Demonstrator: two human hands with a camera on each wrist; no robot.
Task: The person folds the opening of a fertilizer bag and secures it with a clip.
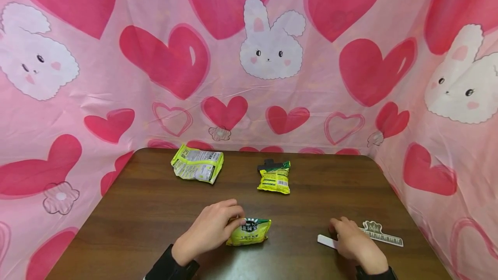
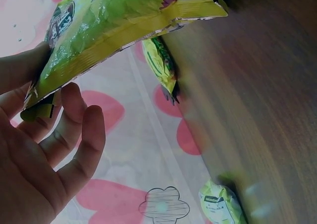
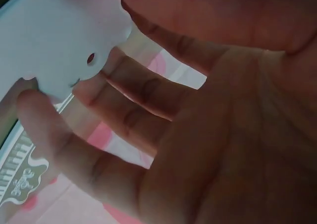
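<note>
A small yellow snack packet (image 1: pixel 249 231) is held at its left end by the left hand (image 1: pixel 212 229), whose fingers (image 2: pixel 74 120) are curled around the packet's edge; the packet lies on the brown tabletop (image 1: pixel 155 211) near the front, just right of that hand. A flat white clip (image 1: pixel 327 241) is pinched by the right hand (image 1: pixel 352 241), the fingers (image 3: pixel 124 110) being bent around it, with one end seen sticking out to the left of the hand. A cream ruler-like strip with a crown-shaped top (image 1: pixel 379 232) lies just beside the right hand, on its far right side. Farther back on the tabletop, a second yellow packet (image 1: pixel 274 178) closed with a black clip (image 1: pixel 268 164) is set near the middle, and a larger light green bag (image 1: pixel 197 164) lies to its left, well apart from both hands. The tabletop is backed by a pink cloth with hearts and rabbits (image 1: pixel 268 51).
</note>
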